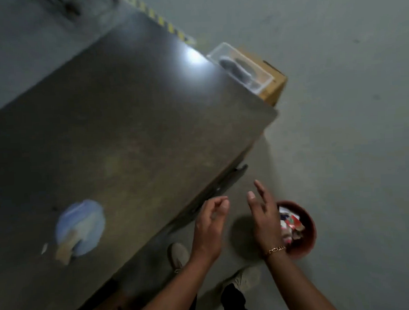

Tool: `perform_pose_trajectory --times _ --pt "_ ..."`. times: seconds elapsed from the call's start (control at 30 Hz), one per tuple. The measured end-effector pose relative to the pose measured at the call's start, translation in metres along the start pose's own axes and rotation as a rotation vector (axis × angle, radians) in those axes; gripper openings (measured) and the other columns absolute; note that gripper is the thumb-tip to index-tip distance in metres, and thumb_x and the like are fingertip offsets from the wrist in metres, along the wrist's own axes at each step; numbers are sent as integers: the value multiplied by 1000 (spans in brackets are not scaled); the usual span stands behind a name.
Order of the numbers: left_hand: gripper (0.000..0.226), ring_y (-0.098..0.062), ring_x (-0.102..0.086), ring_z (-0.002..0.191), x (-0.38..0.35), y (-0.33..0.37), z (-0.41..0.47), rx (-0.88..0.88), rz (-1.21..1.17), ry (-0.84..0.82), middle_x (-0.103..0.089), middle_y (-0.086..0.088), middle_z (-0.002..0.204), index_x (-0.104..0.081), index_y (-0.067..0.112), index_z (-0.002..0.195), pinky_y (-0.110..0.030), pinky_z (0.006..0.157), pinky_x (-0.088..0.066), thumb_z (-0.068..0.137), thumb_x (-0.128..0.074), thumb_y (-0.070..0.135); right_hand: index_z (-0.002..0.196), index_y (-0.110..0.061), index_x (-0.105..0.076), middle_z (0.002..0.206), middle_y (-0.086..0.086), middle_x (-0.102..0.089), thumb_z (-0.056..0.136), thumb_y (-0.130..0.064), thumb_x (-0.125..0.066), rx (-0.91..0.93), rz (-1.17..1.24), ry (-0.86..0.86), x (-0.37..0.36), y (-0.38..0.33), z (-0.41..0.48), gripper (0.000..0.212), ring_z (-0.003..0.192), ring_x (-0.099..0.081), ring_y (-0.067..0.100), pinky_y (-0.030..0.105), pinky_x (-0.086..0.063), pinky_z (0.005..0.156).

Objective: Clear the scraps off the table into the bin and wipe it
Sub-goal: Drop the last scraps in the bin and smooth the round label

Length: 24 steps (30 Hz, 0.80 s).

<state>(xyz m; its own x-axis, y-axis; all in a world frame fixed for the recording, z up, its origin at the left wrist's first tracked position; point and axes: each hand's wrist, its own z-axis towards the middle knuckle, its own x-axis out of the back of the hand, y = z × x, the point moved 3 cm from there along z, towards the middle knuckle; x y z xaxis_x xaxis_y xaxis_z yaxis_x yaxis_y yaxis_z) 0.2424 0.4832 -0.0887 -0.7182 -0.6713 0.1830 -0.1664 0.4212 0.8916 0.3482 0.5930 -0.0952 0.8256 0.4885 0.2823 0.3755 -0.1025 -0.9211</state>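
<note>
Fingers [260, 190] of right hand [266, 220] spread above bin [309, 222] (scraps [293, 224] inside); left hand [207, 230] loosely curled, empty.

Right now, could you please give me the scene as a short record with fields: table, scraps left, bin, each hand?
table: dark table with a blurred blue round item on it
scraps left: tan scrap at the blue item's edge; small white scrap beside it
bin: red bin on the floor beside the table, colourful scraps inside
left hand: left hand off the table's edge, fingers loosely curled, nothing visibly held
right hand: right hand over the bin, fingers straight, empty
</note>
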Motion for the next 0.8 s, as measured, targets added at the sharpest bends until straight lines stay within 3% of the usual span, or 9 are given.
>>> perform_pose_trajectory --times 0.1,0.17,0.33,0.43,0.57,0.7,0.8 --pt "36 -2 -68 98 81 -3 -12 -28 44 168 -74 16 101 -72 29 102 -23 85 -51 87 -58 59 138 -35 -51 149 -12 -46 93 -53 -53 188 -185 -115 -52 -55 -6 49 138 -39 -1 4 -24 110" --pt "26 1 -68 95 136 -19 -17 -8 69 273 -74 19 99 -72 31 100 -20 83 -50 88 -61 52 140 -30 -52 150 -7 -47 94 -49 -54 246 -223 -195 -92 -76 -8 50 138 -40 3 3 -23 109" --pt "35 -16 -59 114 277 -58 -29 -62 253 573 -67 7 113 -69 25 106 -34 104 -44 93 -51 52 149 -24 -49 160 -2 -40 90 -63 -45 275 -326 -319 -197 -94 -15 70 148 -36 14 42 -32 120" --pt "55 -22 -47 134 351 -82 -43 -7 367 729 -58 -2 139 -68 18 126 -29 114 -33 94 -44 56 155 -28 -37 166 -6 -29 88 -68 -36 286 -473 -433 -254 -99 -27 79 155 -23 16 47 -24 123" --pt "78 -23 -24 157 415 -120 -56 205 547 781 -34 -5 167 -47 16 154 -49 126 -23 97 -27 65 162 -23 -21 170 -6 -11 88 -73 -22 385 -712 -583 -324 -101 -48 89 157 -2 12 43 -5 128" --pt "85 -26 -8 161 430 -138 -54 304 834 628 -14 -10 172 -21 8 163 -49 129 -10 100 -11 64 163 -22 -1 170 -5 11 87 -76 -7 446 -976 -689 -381 -98 -65 93 155 19 12 37 12 125" --pt "91 -27 -1 161 425 -135 -49 323 854 592 -5 -13 173 -12 6 164 -48 130 -6 99 1 68 163 -21 4 169 -3 15 94 -71 -13 508 -1047 -695 -411 -97 -67 86 154 22 13 38 12 126"
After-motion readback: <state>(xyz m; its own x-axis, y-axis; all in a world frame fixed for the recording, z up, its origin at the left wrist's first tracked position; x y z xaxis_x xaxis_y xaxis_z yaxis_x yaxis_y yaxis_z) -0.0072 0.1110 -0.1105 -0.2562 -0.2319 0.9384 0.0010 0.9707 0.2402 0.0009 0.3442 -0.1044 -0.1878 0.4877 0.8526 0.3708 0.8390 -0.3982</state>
